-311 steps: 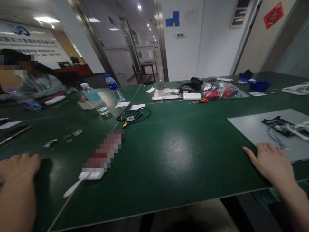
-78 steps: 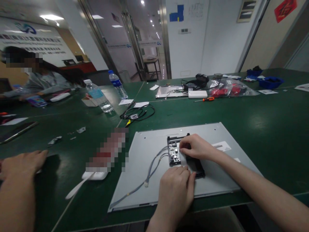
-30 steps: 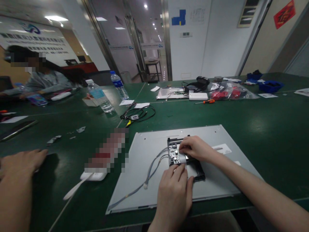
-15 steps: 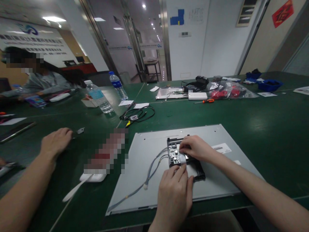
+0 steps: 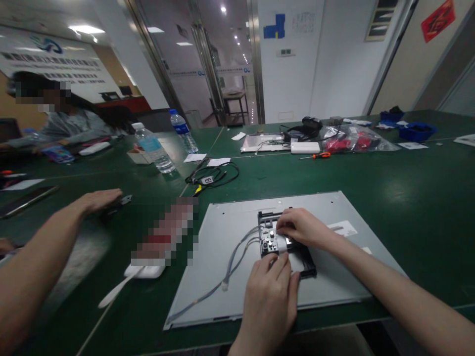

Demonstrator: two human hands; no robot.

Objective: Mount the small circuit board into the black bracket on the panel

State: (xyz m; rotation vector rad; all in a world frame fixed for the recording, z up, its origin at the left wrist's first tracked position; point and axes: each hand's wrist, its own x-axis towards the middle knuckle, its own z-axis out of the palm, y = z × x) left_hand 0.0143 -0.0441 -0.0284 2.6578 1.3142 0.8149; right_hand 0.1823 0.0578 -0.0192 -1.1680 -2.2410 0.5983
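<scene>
On a flat grey metal panel [image 5: 208,267] lies a black plastic frame [image 5: 308,267] that carries a small circuit board [image 5: 267,238]. A pale flat strip [image 5: 282,244] runs beside the board, between my hands. My left hand [image 5: 272,296] grips the frame's near side, fingertips by the board's lower edge and thumb against the frame. From the right, my right hand [image 5: 302,227] reaches over the frame with fingers pinched at the board's right edge; what they pinch is hidden. Grey cables [image 5: 232,257] lead from the board across the panel.
At left, another person's hand [image 5: 102,200] is over a dark tool [image 5: 120,202]. Near it lie a white device [image 5: 144,269], partly pixelated, and coiled black cable [image 5: 222,173]. Water bottles [image 5: 156,151] and an orange-handled screwdriver [image 5: 321,155] are farther back. Another person sits far left.
The other person's hand at left has lifted and flattened over the dark tool, and a blurred light shape has appeared under that arm. My hands stay in nearly the same place.
</scene>
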